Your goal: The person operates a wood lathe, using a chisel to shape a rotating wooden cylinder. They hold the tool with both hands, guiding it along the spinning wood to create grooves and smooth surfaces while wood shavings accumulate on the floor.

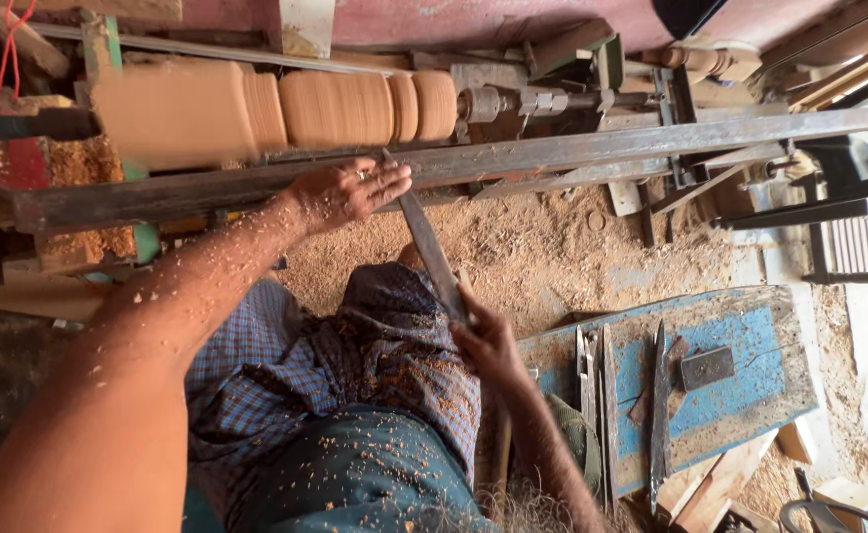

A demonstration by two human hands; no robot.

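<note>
While the wooden blank [266, 109] sits mounted between the lathe's ends at about eleven o'clock in the head view, I press my left hand [345, 192] down on the long steel tool rest [572, 148], its fingers laid flat over the blade of the turning chisel [432, 252] to pin it there, and my right hand [488, 341], down at six o'clock, is clenched around the chisel's handle end. To cut cleanly, I judge, the blade should stay bedded on the rest with the tip meeting the wood lightly, my right hand steering from low and my left only steadying. The blank is pale orange-tan, thick and blocky at its left end and stepped into rounded rings and grooves toward the metal spindle [513, 102] at one o'clock; whether it is spinning I cannot tell. Sawdust [552, 247] lies thick on the ground beneath, and shavings fleck my forearm and my checked cloth. At four o'clock a worn blue board [750, 345] carries spare chisels [659, 415] and a dark flat block [707, 367].
</note>
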